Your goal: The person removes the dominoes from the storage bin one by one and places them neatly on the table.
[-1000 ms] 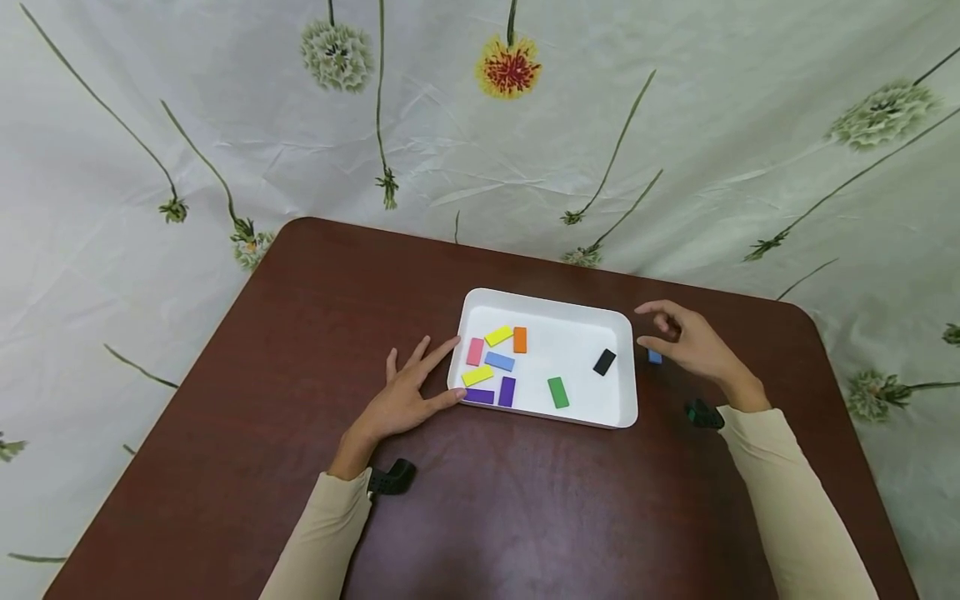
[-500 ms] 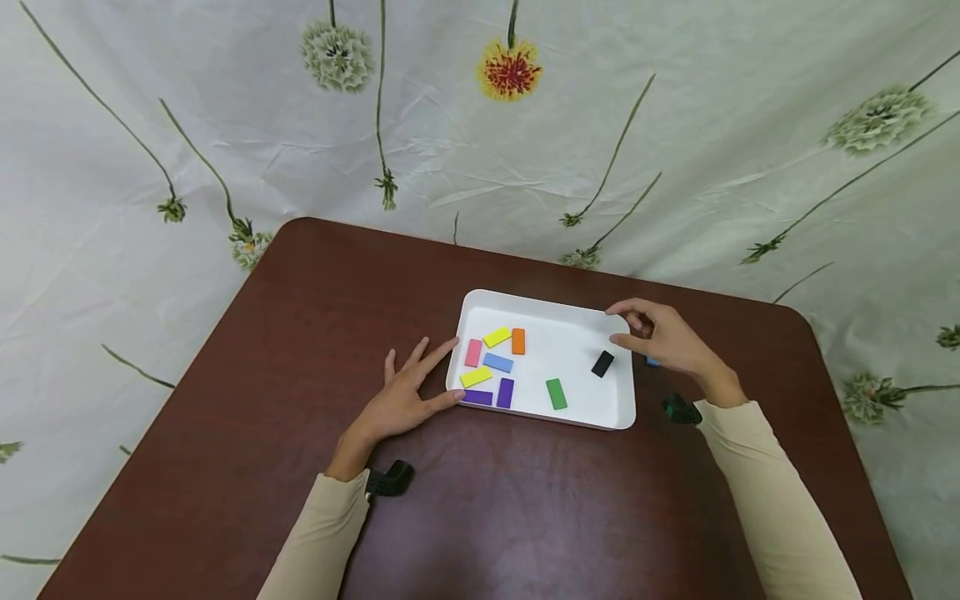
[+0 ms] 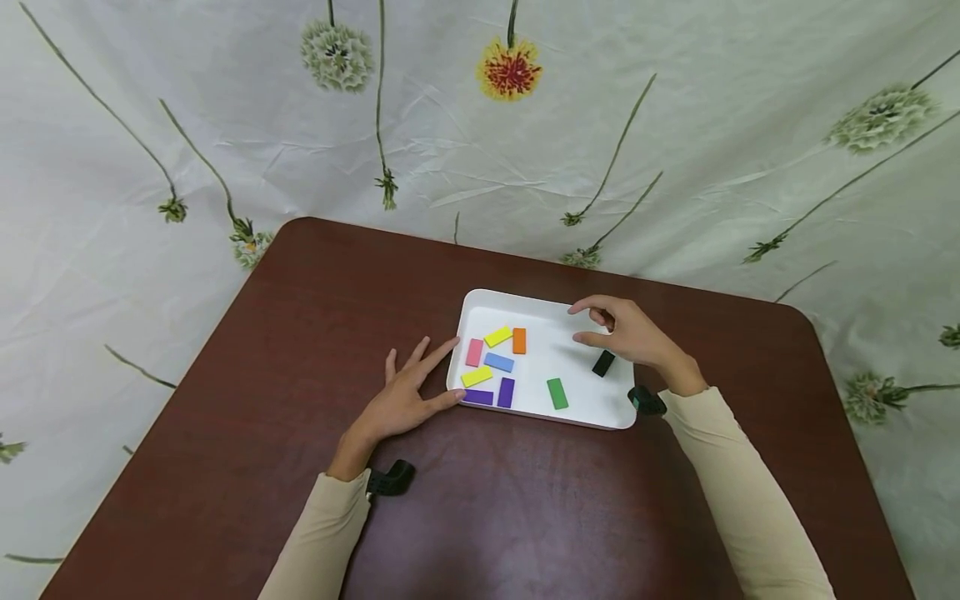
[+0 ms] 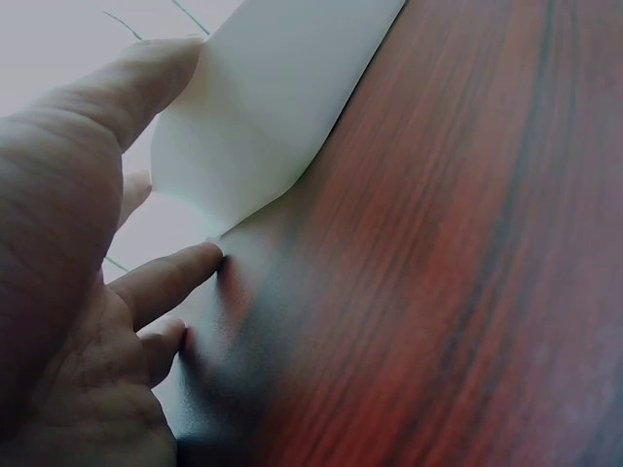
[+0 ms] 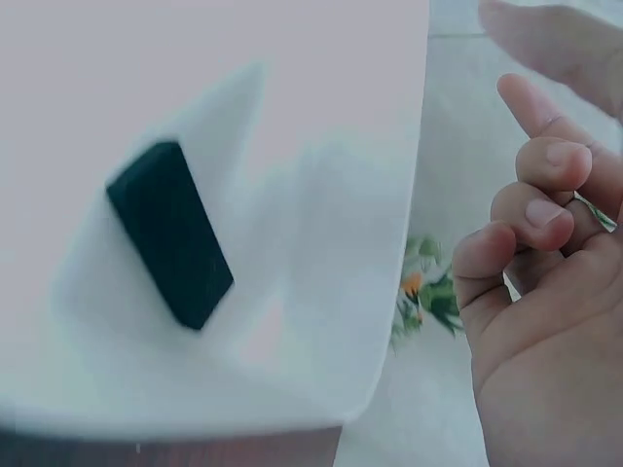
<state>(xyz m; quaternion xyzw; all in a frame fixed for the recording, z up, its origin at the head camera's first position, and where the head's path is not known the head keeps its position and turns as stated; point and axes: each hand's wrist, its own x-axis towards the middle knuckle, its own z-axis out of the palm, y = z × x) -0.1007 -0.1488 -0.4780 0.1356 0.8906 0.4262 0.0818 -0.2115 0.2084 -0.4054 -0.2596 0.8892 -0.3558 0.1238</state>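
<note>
A white tray (image 3: 551, 354) with several small coloured blocks lies on the table. My left hand (image 3: 405, 402) touches the tray's left end with thumb and index finger, its fingers spread. In the left wrist view, the thumb lies against the tray's wall (image 4: 258, 117). My right hand (image 3: 637, 337) is over the tray's right part, thumb and index finger apart with nothing between them, the other fingers curled. Just below it sits a black block (image 3: 603, 363), seen close in the right wrist view. Nearby lies a green block (image 3: 557, 393).
At the tray's left are yellow (image 3: 498, 336), orange (image 3: 519, 341), pink (image 3: 474, 352), blue (image 3: 498, 362) and purple blocks (image 3: 506, 392). The dark red-brown table (image 3: 480, 500) ends before a white flowered cloth (image 3: 435, 142).
My right hand has moved left, from beside the tray to over its right part. The blue block on the table at right is now out of sight behind my right arm. The left hand stays put.
</note>
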